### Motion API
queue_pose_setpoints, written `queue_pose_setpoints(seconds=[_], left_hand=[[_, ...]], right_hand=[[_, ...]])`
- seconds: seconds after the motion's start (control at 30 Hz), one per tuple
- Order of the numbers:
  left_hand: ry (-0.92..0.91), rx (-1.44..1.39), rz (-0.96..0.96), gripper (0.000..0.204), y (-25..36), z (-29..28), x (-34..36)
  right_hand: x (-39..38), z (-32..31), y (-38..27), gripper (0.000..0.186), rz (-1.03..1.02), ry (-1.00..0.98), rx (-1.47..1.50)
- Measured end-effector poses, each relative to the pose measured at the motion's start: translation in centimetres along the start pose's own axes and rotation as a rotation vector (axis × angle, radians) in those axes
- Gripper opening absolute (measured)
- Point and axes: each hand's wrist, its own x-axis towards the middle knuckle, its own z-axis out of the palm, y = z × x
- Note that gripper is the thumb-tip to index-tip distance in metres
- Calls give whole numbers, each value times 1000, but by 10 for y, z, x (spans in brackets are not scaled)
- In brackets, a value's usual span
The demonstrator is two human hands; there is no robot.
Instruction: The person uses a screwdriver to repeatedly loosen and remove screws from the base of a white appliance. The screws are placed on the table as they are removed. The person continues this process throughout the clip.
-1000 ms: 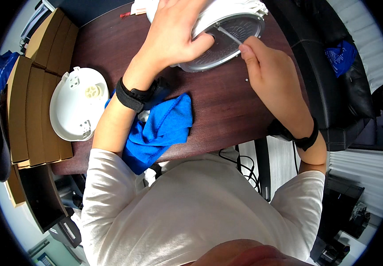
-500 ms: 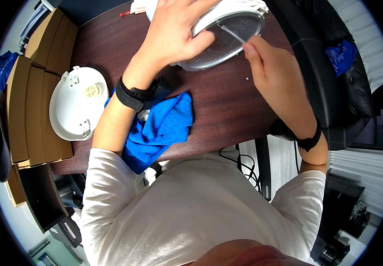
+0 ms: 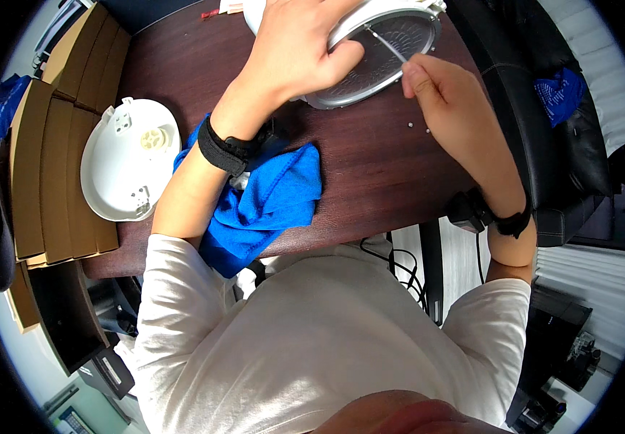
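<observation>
At the top of the view stands a white appliance housing [image 3: 343, 26] with a grey oval mesh-like face [image 3: 392, 54], partly cut off by the frame's edge. My left hand [image 3: 301, 50] grips the housing from the left, its thumb lying over the rim; the other fingertips are out of sight. In my right hand [image 3: 442, 87] is a screwdriver [image 3: 387, 43], with its thin metal shaft between thumb and fingers and its handle hidden. The shaft's tip meets the face near its upper left rim. Two tiny pale pieces, perhaps screws [image 3: 410, 124], lie below on the table.
A white oval cover [image 3: 121, 177] with a cream round fitting lies at the left beside cardboard boxes [image 3: 52, 173]. A crumpled blue cloth [image 3: 272, 195] hangs over the near edge of the dark wooden table [image 3: 370, 173]. Black seating [image 3: 518, 108] borders the right side.
My right hand has turned slightly around the screwdriver, whose tip stays near the same spot. A second tiny piece now shows on the table by the first. The whole view has shifted a little.
</observation>
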Motion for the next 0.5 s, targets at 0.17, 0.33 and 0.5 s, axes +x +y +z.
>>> queue_pose_setpoints(seconds=[0.17, 0.33, 0.5], left_hand=[[5, 9, -6, 70, 1, 0, -1], [-1, 16, -11, 69, 0, 1, 0], [9, -2, 14, 70, -1, 2, -1]], right_hand=[[-1, 1, -3, 33, 491, -389, 849], [-12, 24, -15, 32, 551, -380, 1481], [-16, 24, -20, 31, 597, -403, 1662]])
